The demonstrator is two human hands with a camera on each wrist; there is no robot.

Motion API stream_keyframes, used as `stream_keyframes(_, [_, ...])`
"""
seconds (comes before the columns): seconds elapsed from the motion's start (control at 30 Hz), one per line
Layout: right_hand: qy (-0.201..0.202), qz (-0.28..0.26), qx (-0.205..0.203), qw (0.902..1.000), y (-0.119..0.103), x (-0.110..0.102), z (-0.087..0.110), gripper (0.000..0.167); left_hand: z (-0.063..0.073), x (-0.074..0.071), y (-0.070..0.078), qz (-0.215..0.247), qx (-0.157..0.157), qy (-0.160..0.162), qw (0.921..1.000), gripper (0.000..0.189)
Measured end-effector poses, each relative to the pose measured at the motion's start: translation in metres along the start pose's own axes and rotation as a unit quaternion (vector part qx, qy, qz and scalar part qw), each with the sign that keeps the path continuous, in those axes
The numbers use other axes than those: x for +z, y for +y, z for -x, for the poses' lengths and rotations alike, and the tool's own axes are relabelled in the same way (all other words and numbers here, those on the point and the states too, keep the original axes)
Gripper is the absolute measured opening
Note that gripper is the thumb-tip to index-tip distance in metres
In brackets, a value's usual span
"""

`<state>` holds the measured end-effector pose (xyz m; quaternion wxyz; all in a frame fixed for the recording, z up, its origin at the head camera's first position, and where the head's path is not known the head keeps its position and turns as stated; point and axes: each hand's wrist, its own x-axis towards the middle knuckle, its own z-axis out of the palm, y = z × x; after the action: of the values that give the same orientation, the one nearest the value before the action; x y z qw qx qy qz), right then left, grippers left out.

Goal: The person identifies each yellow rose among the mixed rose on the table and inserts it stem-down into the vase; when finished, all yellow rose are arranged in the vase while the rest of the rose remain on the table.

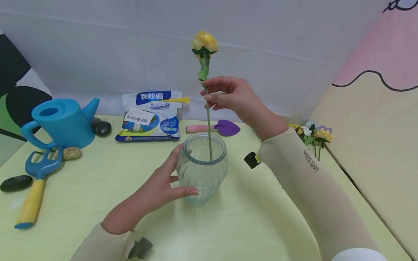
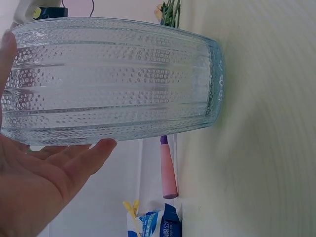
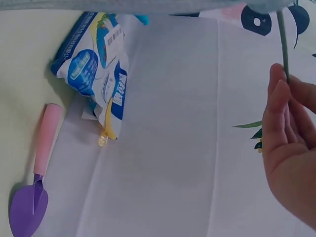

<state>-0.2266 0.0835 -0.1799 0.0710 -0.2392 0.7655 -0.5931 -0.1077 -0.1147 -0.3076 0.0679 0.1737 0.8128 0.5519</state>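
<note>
In the head view a ribbed clear glass vase (image 1: 202, 181) stands upright near the middle of the table. My left hand (image 1: 160, 185) holds its left side, thumb across the front and fingers round behind; the left wrist view shows the same hand (image 2: 49, 177) against the dimpled glass (image 2: 113, 81). Above it, my right hand (image 1: 233, 96) pinches the green stem of a yellow artificial flower (image 1: 204, 41) between thumb and fingers. The flower is upright, its lower stem inside the vase mouth. In the right wrist view my right hand (image 3: 289, 143) grips the stem (image 3: 284, 42).
Behind the vase lie a purple trowel (image 1: 228, 128) with a pink handle and a blue-white bag (image 1: 150, 117). To the left are a blue watering can (image 1: 65, 123), a hand fork (image 1: 37, 192) and several stones (image 1: 102, 128). More artificial flowers (image 1: 313, 134) lie beyond my right forearm.
</note>
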Motion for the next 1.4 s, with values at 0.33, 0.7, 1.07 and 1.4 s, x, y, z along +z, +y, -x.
stream_keyframes(0.33, [-0.132, 0.036, -0.132, 0.9818, 0.003, 0.018, 0.029, 0.025, 0.001, 0.001, -0.003, 0.018, 0.021, -0.011, 0.9995, 0.101])
stream_keyframes(0.7, [-0.271, 0.061, -0.185, 0.9428, 0.001, 0.027, 0.041, 0.007, 0.003, -0.001, -0.005, 0.002, 0.056, -0.007, 0.9984, 0.101])
stream_keyframes(1.07, [-0.265, 0.209, -0.12, 0.9338, 0.001, 0.029, 0.046, 0.005, 0.004, -0.002, -0.002, -0.002, 0.046, -0.011, 0.9989, 0.103])
stream_keyframes(1.4, [-0.284, 0.28, -0.087, 0.913, -0.01, 0.021, 0.051, 0.016, 0.002, -0.002, -0.002, 0.006, 0.028, -0.011, 0.9995, 0.103])
